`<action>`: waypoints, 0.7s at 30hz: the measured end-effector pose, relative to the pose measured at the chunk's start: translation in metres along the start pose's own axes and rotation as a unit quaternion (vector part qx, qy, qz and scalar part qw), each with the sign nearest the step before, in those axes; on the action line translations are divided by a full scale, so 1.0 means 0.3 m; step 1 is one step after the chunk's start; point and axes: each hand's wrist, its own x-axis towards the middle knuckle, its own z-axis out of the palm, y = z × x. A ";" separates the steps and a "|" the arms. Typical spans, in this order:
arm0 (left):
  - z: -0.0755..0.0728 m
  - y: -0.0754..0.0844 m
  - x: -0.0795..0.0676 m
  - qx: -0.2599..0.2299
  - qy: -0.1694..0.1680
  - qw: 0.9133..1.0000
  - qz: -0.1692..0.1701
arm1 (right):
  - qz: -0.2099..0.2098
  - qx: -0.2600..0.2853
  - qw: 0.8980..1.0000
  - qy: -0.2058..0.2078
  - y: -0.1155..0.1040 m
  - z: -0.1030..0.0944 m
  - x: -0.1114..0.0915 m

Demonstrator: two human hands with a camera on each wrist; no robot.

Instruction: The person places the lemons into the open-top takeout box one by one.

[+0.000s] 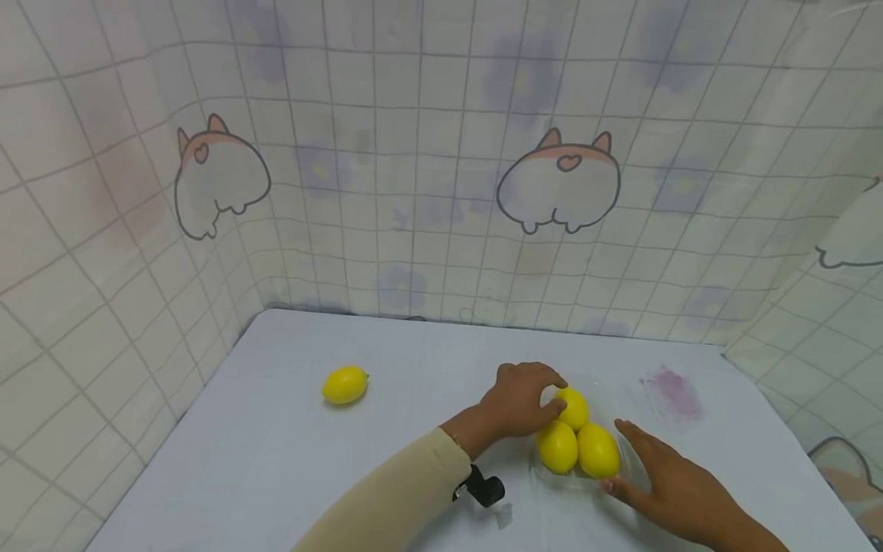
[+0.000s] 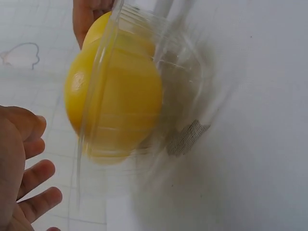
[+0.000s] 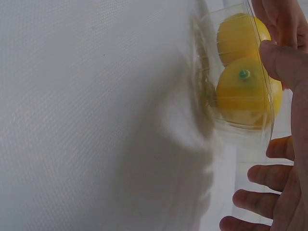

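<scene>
Three yellow lemons (image 1: 599,451) sit together in a clear plastic container (image 1: 574,481) on the table's right half. My left hand (image 1: 522,402) hovers at the container's back left, thumb and forefinger spread around the rear lemon (image 1: 572,414). In the left wrist view its loosely bent fingers (image 2: 38,175) stand apart from the fruit. On the other side is my right hand (image 1: 672,484), its thumb at the rim and its other fingers spread. From the right wrist, the thumb (image 3: 279,57) overlaps the container's edge; whether it touches cannot be told.
Another lemon (image 1: 346,385) lies alone on the left of the white table (image 1: 234,460). A pinkish stain (image 1: 672,392) marks the surface behind my right hand. A black device (image 1: 485,488) sticks out by my left wrist. Grid-patterned curtains (image 1: 441,192) enclose the table.
</scene>
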 end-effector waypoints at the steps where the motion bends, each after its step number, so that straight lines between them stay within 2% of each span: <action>1: -0.004 -0.007 -0.006 0.003 0.008 1.000 0.008 | 0.000 0.000 1.000 0.001 0.001 0.001 0.000; 8: -0.040 -0.075 -0.051 0.008 0.020 0.999 0.033 | -0.007 -0.004 1.000 0.011 0.001 0.001 0.001; 15: -0.094 -0.128 -0.107 0.013 0.029 0.998 0.046 | 0.006 -0.007 1.000 -0.005 -0.003 -0.002 0.005; 21: -0.125 -0.172 -0.157 0.021 0.024 0.998 0.046 | 0.021 -0.011 0.999 -0.023 -0.001 -0.006 0.014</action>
